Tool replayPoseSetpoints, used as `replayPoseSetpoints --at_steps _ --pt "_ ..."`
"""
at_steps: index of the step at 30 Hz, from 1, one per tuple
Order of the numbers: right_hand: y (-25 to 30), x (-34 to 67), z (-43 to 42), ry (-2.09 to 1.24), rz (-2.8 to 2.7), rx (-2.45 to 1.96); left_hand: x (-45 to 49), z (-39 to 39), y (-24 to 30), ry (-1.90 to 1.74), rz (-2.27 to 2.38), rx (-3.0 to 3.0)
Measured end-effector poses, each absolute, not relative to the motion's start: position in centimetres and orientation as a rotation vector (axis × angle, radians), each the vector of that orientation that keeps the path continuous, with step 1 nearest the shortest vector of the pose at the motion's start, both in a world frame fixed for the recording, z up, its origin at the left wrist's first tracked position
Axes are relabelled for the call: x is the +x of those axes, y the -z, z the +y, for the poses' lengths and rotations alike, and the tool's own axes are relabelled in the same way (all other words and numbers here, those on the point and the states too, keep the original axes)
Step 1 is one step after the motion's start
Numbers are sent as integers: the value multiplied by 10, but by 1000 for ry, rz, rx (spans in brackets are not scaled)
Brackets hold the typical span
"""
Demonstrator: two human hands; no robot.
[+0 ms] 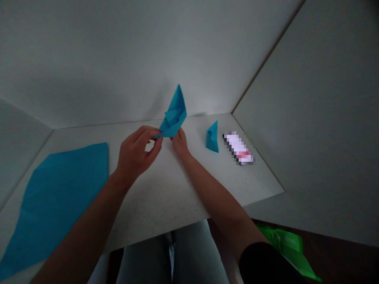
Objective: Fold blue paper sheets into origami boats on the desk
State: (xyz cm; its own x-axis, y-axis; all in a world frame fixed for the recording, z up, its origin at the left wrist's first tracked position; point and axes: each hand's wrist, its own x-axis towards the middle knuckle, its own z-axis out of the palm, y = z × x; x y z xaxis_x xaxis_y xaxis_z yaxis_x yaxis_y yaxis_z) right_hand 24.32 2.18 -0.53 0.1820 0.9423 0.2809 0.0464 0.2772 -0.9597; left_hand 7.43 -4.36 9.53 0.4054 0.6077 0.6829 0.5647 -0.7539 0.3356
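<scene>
A folded blue paper boat (175, 112) is held up above the white table (166, 189), its pointed end aimed upward. My left hand (136, 152) pinches its lower left corner between thumb and fingers. My right hand (180, 144) grips the underside of the boat from the right, fingers closed on the paper. A second, smaller folded blue paper shape (213, 137) stands on the table to the right of my right hand.
A stack of flat blue paper sheets (56, 197) lies at the table's left. A phone with a blurred-out screen (239, 148) lies at the right near the side wall. White walls enclose the table. A green bag (288, 246) sits below the table's right edge.
</scene>
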Motion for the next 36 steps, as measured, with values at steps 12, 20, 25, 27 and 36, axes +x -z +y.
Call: replayPoseSetpoints --at_steps 12,20,25,27,36 --pt "3 240 5 -891 -1313 -1155 49 -40 -29 -937 1125 2765" --pt "23 249 24 -987 -1261 -1168 33 -32 -34 -951 1030 2697" --pt "20 253 28 -1087 -1285 -1083 27 -29 -33 -925 1035 2653" --pt "17 250 25 -1120 -1303 -1051 26 -27 -31 -971 1120 2587" --pt "4 238 10 -1136 -1441 -1016 22 -16 -21 -1075 1552 2153"
